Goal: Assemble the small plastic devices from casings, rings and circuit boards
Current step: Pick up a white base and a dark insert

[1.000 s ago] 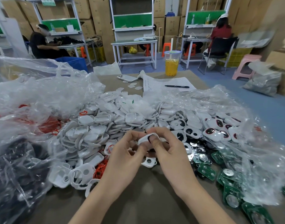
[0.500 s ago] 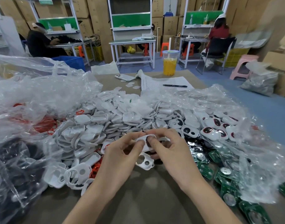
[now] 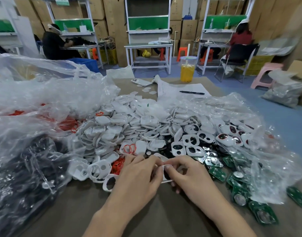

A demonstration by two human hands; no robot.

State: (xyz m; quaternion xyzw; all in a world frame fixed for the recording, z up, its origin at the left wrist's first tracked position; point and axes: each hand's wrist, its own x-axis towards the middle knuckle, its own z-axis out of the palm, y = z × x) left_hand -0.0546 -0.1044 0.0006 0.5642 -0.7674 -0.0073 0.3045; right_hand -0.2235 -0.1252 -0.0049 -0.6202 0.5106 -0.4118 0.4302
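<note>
Across the brown worktop point(image 3: 75, 207), 2 crumpled clear plastic bags flank a heap of white casings point(image 3: 129, 124). The left bag point(image 3: 44, 103) veils red rings point(image 3: 68, 124) and dark parts point(image 3: 27, 168). The right bag point(image 3: 249, 134) drapes over casings with dark windows and part of the green circuit boards point(image 3: 239, 190). At the near edge of the heap, the left hand point(image 3: 138, 175) and right hand point(image 3: 189, 175) meet on 1 white casing point(image 3: 163, 175). The fingers of both hands pinch its rim, and the right thumb presses on its face. The hands cover most of this casing, so its inside cannot be made out. At the far end lie a paper sheet point(image 3: 181, 88) with a pen point(image 3: 191, 92), a cup point(image 3: 187, 72) of yellow drink and a phone point(image 3: 141, 82). Glare on the plastic blurs the bagged parts.
</note>
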